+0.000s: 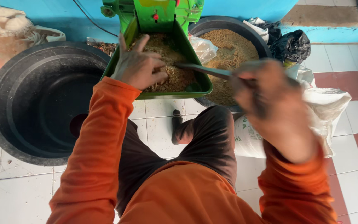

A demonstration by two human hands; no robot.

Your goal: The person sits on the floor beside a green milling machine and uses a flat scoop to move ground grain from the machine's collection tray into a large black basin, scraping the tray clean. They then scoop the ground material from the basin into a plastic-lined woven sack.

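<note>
1. While the left hand (139,66) lies spread, fingers open, on the chopped feed (175,76) at the near-left corner of the green hopper tray (175,93), it grips nothing.
2. Blurred, the right hand (270,103) is closed round a grey stick (204,70); the stick's long axis runs leftward from that hand, its tip in the feed just beside the left hand's fingers.
3. Left of the tray an empty black tub (5,108) stands on the tiled floor; behind it, a second tub (228,49) holds brown meal.
</note>
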